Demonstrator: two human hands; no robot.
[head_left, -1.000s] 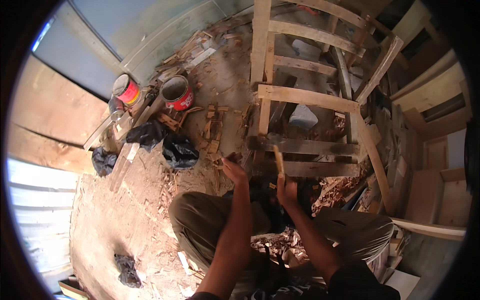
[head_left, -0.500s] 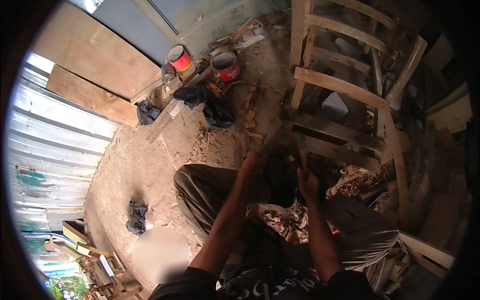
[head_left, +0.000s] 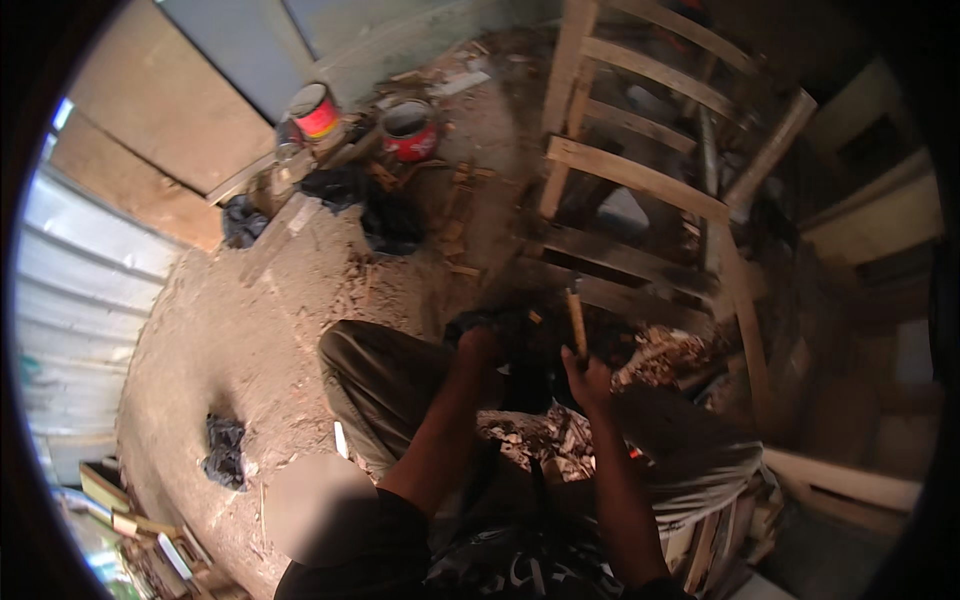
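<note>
My right hand (head_left: 588, 380) is closed round the wooden handle of a hammer (head_left: 577, 322). The hammer stands nearly upright, and its small dark head is blurred. My left hand (head_left: 482, 346) is closed at the edge of a dark, folded, bag-like black thing (head_left: 518, 328). Its fingers are partly hidden in shadow, and the exact kind of the black thing cannot be made out. Between my legs, below the hands, lies a heap of brown wood chips (head_left: 530, 432).
A wooden frame with slats (head_left: 640, 175) stands ahead to the right. Red paint cans (head_left: 410, 132) and black plastic bags (head_left: 392, 222) lie at the far left. More black plastic (head_left: 226, 450) is on the dirt floor (head_left: 200, 340). Corrugated metal (head_left: 80, 330) walls the left.
The view has swung right, so the surroundings sit farther left. The hammer in my right hand now shows more plainly, apart from the black thing. My left hand still grips the black thing.
</note>
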